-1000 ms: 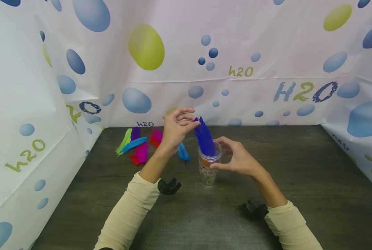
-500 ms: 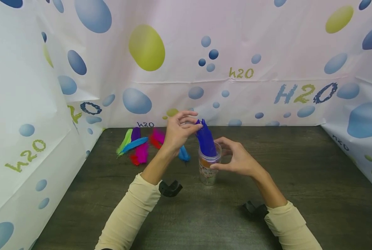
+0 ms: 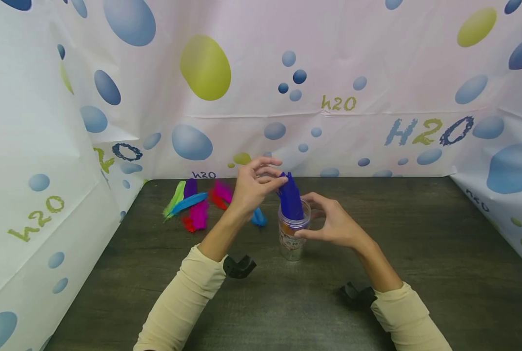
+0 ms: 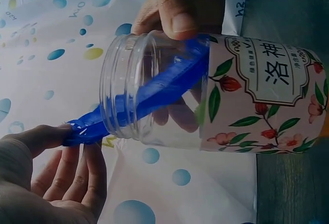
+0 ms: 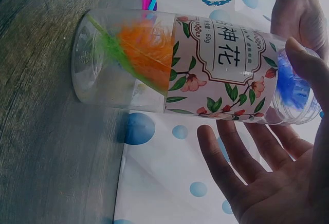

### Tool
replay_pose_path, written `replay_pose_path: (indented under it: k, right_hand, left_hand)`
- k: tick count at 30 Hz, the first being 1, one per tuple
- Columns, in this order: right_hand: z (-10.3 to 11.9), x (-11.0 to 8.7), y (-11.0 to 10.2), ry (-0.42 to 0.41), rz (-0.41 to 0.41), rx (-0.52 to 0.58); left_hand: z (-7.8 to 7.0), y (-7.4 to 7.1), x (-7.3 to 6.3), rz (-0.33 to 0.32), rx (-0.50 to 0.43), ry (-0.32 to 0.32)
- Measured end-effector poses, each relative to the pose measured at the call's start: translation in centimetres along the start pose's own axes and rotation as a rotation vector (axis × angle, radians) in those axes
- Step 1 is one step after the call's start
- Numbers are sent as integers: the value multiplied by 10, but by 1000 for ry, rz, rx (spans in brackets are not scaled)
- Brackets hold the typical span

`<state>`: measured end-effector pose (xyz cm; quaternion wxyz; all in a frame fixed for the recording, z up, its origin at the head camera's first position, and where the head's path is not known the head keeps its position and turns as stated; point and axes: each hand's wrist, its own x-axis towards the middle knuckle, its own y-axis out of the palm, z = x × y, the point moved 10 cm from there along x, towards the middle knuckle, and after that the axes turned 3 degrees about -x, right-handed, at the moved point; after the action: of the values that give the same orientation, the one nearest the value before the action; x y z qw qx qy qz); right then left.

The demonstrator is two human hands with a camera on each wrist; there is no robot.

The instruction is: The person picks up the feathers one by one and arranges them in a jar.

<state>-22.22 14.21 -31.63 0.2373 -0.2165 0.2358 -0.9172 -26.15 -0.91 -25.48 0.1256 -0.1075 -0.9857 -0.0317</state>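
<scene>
A clear plastic jar [image 3: 292,247] with a floral label stands upright on the dark table, its mouth uncovered. My left hand [image 3: 249,191] pinches the top end of a blue feather [image 3: 291,201] between thumb and fingers. Most of that feather is inside the jar neck, slanting down behind the label in the left wrist view. My right hand [image 3: 337,225] steadies the jar from the right, thumb in front and fingers behind, close below the rim. Through the wall, in the right wrist view, show an orange feather [image 5: 149,49] and a green feather [image 5: 115,52] lower down.
Left of the jar lie loose feathers: a lime green feather [image 3: 175,197], a light blue feather [image 3: 190,203], a magenta feather [image 3: 199,214] and several others. A patterned backdrop [image 3: 261,97] rises along the table's back edge and left side.
My left hand has moved slightly down and right, lowering the blue feather deeper into the jar. The right hand and jar have stayed in place.
</scene>
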Motion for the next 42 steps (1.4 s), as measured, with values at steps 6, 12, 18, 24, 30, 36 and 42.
replay_pose_path:
  k: [6,12,18,24,30,36,42]
  right_hand:
    - [0,0,1,1,0,-3]
    - [-1,0,1,1,-2,-4]
    - [-1,-1,2,-15,0,0]
    - [0,-1,2,-21,1,-3]
    - [0,-2,2,-26,0,-6]
    - [-1,-2,2,-23,-1,4]
    - [-2,-2,3,-26,2,6]
  left_hand:
    - [4,2,-2,28,42,-10]
    - [4,8,-2,80,89,23]
    - [4,8,-2,85,85,30]
    - [7,4,-2,76,76,20]
    - [12,-1,-4,79,99,18]
    - [15,-10,-6,74,234,65]
    - [21,-23,-10,71,423,138]
